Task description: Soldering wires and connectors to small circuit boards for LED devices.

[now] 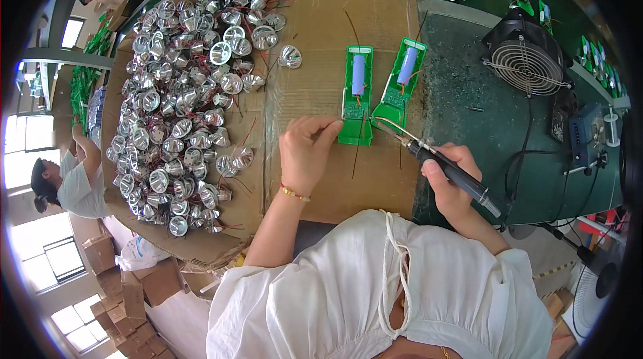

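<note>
While right hand holds soldering iron, pinch of left hand unclear.

Left side: a row of windows in a pale wall, thin dark frames crossing some panes. Daylight strong there, glass nearly washed white. Grey metal framing at far left. Near left: brown cardboard boxes stacked, pale floor showing beside them. Dark green surface spans the right and continues along the far side. Near right: round fan, pale with dark hub; yellow-and-black striped line on the floor.
</note>
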### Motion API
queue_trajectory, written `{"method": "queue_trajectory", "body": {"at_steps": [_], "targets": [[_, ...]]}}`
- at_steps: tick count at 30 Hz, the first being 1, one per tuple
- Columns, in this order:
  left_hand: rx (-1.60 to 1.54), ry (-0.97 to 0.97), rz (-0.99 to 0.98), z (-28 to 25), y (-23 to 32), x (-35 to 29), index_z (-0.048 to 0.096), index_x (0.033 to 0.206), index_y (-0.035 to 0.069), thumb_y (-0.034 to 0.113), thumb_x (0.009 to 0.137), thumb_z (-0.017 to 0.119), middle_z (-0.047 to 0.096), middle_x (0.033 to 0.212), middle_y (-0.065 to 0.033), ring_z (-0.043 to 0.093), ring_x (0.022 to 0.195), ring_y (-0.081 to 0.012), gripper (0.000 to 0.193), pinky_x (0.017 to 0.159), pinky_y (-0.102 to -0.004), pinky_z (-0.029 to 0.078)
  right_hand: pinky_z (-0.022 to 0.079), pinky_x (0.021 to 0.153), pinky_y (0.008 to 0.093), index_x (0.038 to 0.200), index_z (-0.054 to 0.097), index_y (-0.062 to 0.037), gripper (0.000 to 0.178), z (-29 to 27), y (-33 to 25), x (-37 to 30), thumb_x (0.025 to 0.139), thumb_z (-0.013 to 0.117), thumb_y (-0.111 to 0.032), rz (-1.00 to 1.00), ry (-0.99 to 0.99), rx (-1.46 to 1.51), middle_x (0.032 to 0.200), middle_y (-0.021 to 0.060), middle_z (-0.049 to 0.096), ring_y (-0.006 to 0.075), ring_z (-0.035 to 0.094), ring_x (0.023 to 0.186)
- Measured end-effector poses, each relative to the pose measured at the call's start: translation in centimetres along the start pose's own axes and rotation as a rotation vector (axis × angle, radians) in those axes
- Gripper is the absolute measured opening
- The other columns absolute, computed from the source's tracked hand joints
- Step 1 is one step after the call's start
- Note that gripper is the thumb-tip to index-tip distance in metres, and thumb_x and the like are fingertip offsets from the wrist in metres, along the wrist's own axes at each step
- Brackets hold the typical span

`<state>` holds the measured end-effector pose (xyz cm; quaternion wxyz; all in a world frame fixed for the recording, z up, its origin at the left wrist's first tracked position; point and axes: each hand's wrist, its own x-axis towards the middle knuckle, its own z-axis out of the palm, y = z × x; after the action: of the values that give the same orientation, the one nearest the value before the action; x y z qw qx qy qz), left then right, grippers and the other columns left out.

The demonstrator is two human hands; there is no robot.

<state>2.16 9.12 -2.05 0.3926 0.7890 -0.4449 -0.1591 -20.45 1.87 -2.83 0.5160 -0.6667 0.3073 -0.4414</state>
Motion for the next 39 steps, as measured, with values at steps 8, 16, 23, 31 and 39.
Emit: {"method": "queue_trajectory", "body": {"at_steps": [8, 16, 23, 31, 39], "targets": [[-0.126, -0.016, -0.059, 0.7, 0.1, 0.1, 0.067, 0.075, 0.001, 0.011, 0.076, 0.068, 0.058, 0.076, -0.0091, 0.055, 0.064, -0.0189, 0.01, 0.058, -0.0293, 0.044, 0.042, 0.05, 0.0214, 0.086, 0.054, 0.001, 0.015, 2.2, 0.1, 1.0, 0.081, 0.065, -0.008, 0.036, 0.004, -0.068, 0.063, 0.0025, 0.059, 0.0059, 0.052, 0.052], [-0.186, -0.005, -0.056, 0.9, -0.1, 0.1, 0.065, 0.073, 0.0, 0.01, 0.075, 0.068, 0.059, 0.077, -0.0082, 0.054, 0.067, -0.0184, 0.011, 0.058, -0.0283, 0.043, 0.042, 0.049, 0.0219, 0.084, 0.052, 0.0008, 0.016, 2.7, 0.6, 1.1, 0.081, 0.065, -0.009, 0.073, 0.056, 0.003, 0.063, 0.0048, 0.06, 0.0069, 0.053, 0.053], [-0.166, -0.03, -0.03, 1.2, -0.1, 0.2, 0.064, 0.075, -0.003, 0.008, 0.078, 0.067, 0.058, 0.078, -0.0059, 0.053, 0.067, -0.0118, 0.012, 0.059, -0.0244, 0.043, 0.042, 0.049, 0.0222, 0.082, 0.052, 0.0005, 0.017, 2.5, 0.9, 1.0, 0.08, 0.065, -0.01, 0.092, 0.09, 0.031, 0.062, 0.0063, 0.06, 0.008, 0.054, 0.052], [-0.171, 0.001, -0.029, 1.5, 0.1, 0.1, 0.063, 0.072, 0.001, 0.01, 0.076, 0.067, 0.058, 0.077, -0.0091, 0.054, 0.071, -0.0229, 0.011, 0.063, -0.0318, 0.044, 0.042, 0.049, 0.022, 0.082, 0.052, 0.0006, 0.017, 2.6, 0.7, 1.2, 0.08, 0.065, -0.01, 0.107, 0.072, 0.036, 0.062, 0.0064, 0.059, 0.008, 0.054, 0.052], [-0.18, -0.024, -0.045, 1.7, 0.1, 0.2, 0.063, 0.071, 0.001, 0.01, 0.074, 0.068, 0.058, 0.077, -0.0092, 0.055, 0.068, -0.0231, 0.011, 0.061, -0.0318, 0.043, 0.041, 0.049, 0.0218, 0.081, 0.052, 0.0003, 0.017, 2.2, 0.7, 1.1, 0.08, 0.066, -0.01, 0.083, 0.02, -0.043, 0.062, 0.005, 0.059, 0.0072, 0.052, 0.052]]}}
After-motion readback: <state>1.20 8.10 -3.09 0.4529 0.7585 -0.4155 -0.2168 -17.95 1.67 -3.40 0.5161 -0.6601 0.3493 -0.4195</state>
